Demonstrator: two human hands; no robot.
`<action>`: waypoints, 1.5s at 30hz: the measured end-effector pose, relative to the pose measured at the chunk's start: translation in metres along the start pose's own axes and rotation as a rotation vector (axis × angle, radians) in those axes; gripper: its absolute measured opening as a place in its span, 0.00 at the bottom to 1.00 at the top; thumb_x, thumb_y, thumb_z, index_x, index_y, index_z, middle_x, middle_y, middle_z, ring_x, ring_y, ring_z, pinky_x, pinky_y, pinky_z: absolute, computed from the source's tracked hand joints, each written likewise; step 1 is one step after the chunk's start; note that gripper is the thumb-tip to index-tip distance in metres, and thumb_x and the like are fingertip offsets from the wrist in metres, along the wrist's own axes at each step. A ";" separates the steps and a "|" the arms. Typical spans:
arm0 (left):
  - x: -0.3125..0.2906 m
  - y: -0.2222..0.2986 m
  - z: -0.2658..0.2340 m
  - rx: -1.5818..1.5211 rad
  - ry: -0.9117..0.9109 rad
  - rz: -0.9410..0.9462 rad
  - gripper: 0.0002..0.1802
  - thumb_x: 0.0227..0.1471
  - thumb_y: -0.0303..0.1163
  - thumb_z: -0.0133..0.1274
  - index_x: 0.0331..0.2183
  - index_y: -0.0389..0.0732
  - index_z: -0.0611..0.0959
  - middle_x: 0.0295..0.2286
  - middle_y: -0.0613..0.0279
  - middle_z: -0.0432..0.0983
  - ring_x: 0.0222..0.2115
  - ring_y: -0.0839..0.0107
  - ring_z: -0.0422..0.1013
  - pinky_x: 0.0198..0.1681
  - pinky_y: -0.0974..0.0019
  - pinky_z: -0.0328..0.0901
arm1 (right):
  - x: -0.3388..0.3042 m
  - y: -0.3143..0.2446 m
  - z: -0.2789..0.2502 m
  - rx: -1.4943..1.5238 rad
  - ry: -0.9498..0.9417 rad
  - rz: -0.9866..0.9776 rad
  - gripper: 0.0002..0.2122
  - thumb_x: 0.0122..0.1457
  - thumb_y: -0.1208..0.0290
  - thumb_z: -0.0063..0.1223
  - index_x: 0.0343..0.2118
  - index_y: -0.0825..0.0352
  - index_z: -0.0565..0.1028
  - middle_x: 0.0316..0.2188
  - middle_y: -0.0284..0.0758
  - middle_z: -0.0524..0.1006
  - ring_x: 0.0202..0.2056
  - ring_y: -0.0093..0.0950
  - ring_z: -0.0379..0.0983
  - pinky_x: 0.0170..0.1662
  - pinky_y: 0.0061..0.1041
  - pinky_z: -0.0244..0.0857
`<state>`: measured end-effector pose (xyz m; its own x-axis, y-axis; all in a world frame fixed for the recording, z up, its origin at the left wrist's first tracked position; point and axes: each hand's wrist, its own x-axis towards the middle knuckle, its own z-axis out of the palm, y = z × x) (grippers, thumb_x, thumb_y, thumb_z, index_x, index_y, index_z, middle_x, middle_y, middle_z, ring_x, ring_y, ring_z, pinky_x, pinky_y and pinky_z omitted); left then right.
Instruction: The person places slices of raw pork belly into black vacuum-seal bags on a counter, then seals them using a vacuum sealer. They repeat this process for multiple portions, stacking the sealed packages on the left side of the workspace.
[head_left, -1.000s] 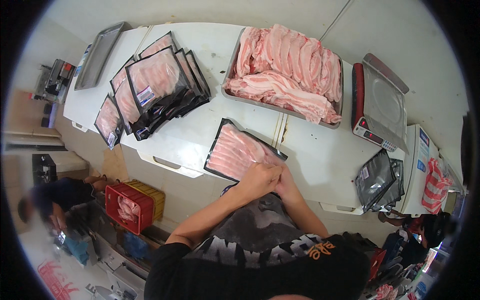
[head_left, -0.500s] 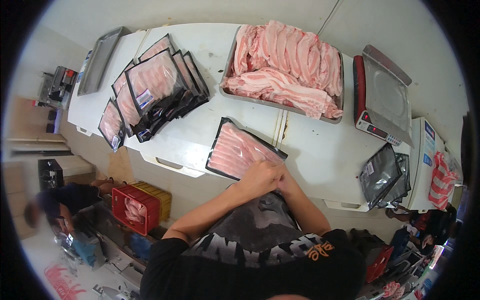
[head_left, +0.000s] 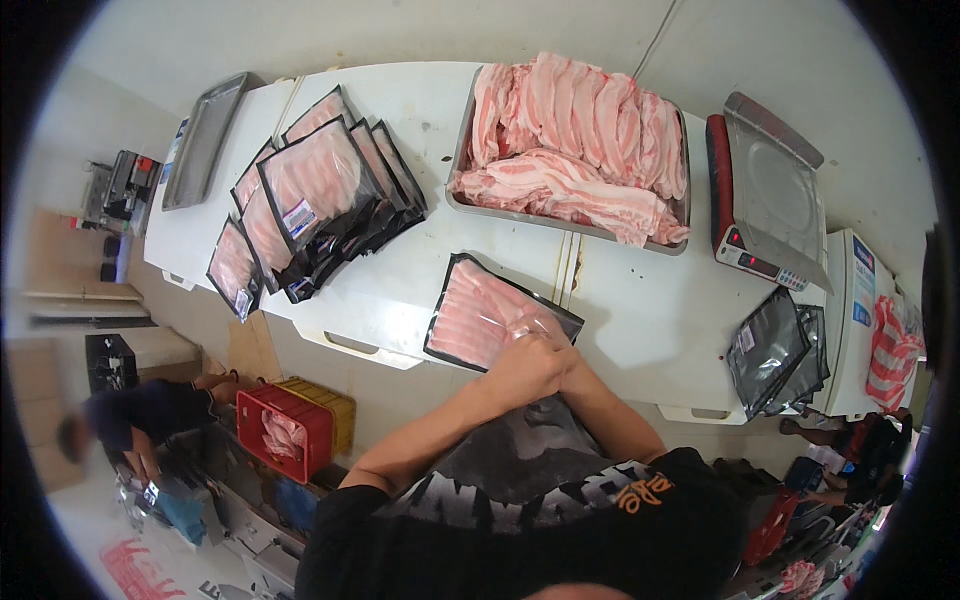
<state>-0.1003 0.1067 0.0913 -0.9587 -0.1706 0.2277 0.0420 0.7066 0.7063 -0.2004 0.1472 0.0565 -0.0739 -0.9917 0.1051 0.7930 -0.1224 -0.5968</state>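
A flat, clear-fronted, black-edged bag of sliced pork belly [head_left: 475, 315] lies on the white worktop in front of me, tilted, with strips of pale pink meat in a row inside. At its near right end, my left hand [head_left: 528, 362] is closed with the fingers bent over the edge of the bag. Pressed up against it, my right hand [head_left: 567, 360] is closed at the same edge; its fingertips are mostly hidden behind the left hand. Beyond the bag stands a metal tray [head_left: 560, 217] heaped with raw pork belly strips [head_left: 580, 130].
Several filled bags [head_left: 315, 185] lie in an overlapping pile at left, near a bare metal tray [head_left: 205, 140]. A red scale [head_left: 770, 190] with lit digits stands at right, above black unfilled bags [head_left: 770, 350]. Behind are a red crate [head_left: 290, 435] holding meat and a co-worker [head_left: 150, 420].
The whole view has shifted slightly, so the worktop sits a little lower and to the right. Both hands stay closed together at the bag's near right end.
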 end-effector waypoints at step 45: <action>-0.056 -0.095 -0.021 0.317 0.302 -0.285 0.19 0.61 0.38 0.60 0.52 0.48 0.88 0.66 0.51 0.66 0.70 0.47 0.56 0.69 0.40 0.51 | -0.087 -0.012 -0.035 -1.396 0.448 -0.116 0.18 0.54 0.78 0.67 0.50 0.64 0.83 0.61 0.42 0.74 0.62 0.40 0.71 0.62 0.35 0.67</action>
<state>-0.0451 0.0348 0.0251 -0.7939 -0.5439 0.2718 -0.3412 0.7686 0.5411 -0.2241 0.2331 0.0269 -0.4785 -0.8711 0.1106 -0.4252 0.1196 -0.8972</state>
